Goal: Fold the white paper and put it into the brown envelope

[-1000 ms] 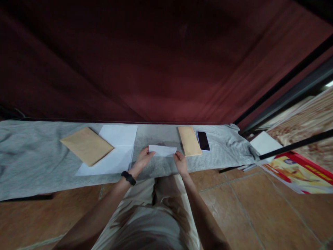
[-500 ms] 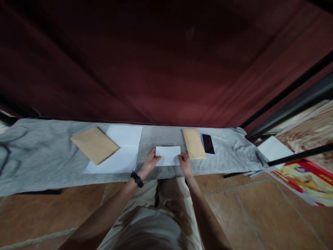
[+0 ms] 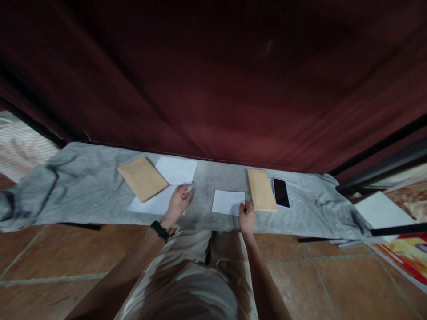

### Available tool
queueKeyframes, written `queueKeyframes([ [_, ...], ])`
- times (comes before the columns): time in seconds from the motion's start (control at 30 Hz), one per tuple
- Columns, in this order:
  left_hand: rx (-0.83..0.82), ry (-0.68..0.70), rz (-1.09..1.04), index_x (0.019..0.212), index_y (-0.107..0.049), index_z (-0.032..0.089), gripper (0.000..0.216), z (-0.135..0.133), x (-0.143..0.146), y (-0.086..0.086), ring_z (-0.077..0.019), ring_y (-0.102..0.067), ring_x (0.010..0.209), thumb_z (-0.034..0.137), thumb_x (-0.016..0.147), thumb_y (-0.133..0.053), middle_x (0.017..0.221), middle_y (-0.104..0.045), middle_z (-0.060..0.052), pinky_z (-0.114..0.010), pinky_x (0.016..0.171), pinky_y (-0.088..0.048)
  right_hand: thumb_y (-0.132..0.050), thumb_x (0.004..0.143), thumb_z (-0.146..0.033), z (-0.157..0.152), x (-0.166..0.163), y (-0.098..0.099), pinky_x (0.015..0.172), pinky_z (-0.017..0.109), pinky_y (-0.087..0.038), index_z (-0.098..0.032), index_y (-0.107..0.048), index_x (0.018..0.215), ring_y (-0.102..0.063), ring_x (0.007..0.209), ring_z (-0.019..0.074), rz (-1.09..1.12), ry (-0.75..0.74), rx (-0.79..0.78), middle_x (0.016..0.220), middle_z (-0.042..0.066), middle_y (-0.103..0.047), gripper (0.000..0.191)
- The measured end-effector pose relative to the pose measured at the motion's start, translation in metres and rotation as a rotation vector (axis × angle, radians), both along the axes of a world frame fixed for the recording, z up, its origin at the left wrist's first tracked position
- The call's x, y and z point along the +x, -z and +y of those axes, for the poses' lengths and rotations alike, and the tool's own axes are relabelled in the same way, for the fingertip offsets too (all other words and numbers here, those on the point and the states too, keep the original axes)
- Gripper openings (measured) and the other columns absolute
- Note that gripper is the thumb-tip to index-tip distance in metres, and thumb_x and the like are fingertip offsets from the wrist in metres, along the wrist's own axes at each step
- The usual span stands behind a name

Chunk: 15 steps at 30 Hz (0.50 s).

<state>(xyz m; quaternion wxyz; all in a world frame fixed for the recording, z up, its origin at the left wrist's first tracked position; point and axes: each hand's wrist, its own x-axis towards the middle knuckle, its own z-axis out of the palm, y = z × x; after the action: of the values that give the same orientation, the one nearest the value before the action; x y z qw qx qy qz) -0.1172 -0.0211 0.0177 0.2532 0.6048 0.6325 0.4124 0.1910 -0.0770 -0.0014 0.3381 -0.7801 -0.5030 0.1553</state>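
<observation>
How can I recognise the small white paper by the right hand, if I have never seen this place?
Below the dark red curtain lies a long grey cloth. On it, left of the narrow tan packet, the right hand touches the lower right corner of the small white paper. It is smaller than the white sheet further left, which lies under a wider tan packet.
</observation>
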Motion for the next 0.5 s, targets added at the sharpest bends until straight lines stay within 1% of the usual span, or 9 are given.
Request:
queueKeyframes([
  [0.07, 0.049, -0.137, 0.153, 0.117, -0.069, 0.018, 0.033, 0.006, -0.045, -0.006, -0.0261, -0.065, 0.107, 0.024, 0.087, -0.056, 0.115, -0.069, -0.011, -0.041, 0.095, -0.054, -0.042, 0.097, -0.037, -0.001, -0.001, 0.0, 0.068, 0.027, -0.042, -0.018, -0.066, 0.117, -0.07, 0.083, 0.0218, 0.002, -0.004, -0.007, 0.097, 0.01, -0.075, 0.037],
  [0.13, 0.038, -0.24, 0.29, 0.108, -0.071, 0.017, 0.028, 0.007, -0.086, -0.009, -0.0277, -0.064, 0.108, 0.024, 0.088, -0.052, 0.11, -0.07, -0.011, -0.045, 0.101, -0.051, -0.041, 0.097, -0.039, -0.002, -0.001, 0.0, 0.068, 0.027, -0.042, -0.017, -0.066, 0.119, -0.07, 0.083, 0.0221, 0.004, 0.005, -0.019, 0.096, 0.01, -0.075, 0.039],
  [0.2, 0.019, -0.283, 0.314, 0.102, -0.071, 0.016, 0.024, 0.004, -0.117, -0.009, -0.0296, -0.064, 0.107, 0.025, 0.087, -0.054, 0.106, -0.071, -0.012, -0.047, 0.1, -0.051, -0.041, 0.097, -0.04, -0.002, -0.001, 0.0, 0.068, 0.027, -0.041, -0.016, -0.066, 0.12, -0.069, 0.082, 0.0222, 0.007, 0.007, -0.026, 0.096, 0.01, -0.076, 0.041],
  [0.23, 0.008, -0.283, 0.326, 0.1, -0.071, 0.017, 0.022, 0.002, -0.127, -0.008, -0.0293, -0.064, 0.106, 0.025, 0.086, -0.055, 0.104, -0.071, -0.012, -0.045, 0.099, -0.051, -0.041, 0.097, -0.04, -0.003, -0.001, 0.0, 0.068, 0.027, -0.041, -0.016, -0.066, 0.121, -0.069, 0.082, 0.0222, 0.006, 0.006, -0.026, 0.096, 0.01, -0.076, 0.042],
  [0.33, -0.024, -0.268, 0.362, 0.098, -0.069, 0.019, 0.019, -0.006, -0.141, -0.004, -0.0283, -0.063, 0.11, 0.025, 0.084, -0.059, 0.105, -0.071, -0.011, -0.041, 0.101, -0.049, -0.04, 0.098, -0.041, -0.004, -0.002, 0.0, 0.068, 0.027, -0.041, -0.016, -0.066, 0.121, -0.068, 0.08, 0.0218, 0.0, -0.006, -0.019, 0.096, 0.01, -0.075, 0.044],
  [0.5, -0.064, -0.317, 0.409, 0.095, -0.066, 0.02, 0.015, -0.012, -0.134, -0.003, -0.0308, -0.055, 0.123, 0.028, 0.083, -0.062, 0.111, -0.067, -0.011, -0.045, 0.112, -0.038, -0.038, 0.098, -0.043, -0.005, -0.003, 0.001, 0.066, 0.028, -0.041, -0.014, -0.067, 0.122, -0.067, 0.075, 0.0224, -0.025, -0.011, -0.003, 0.086, 0.009, -0.073, 0.047],
])
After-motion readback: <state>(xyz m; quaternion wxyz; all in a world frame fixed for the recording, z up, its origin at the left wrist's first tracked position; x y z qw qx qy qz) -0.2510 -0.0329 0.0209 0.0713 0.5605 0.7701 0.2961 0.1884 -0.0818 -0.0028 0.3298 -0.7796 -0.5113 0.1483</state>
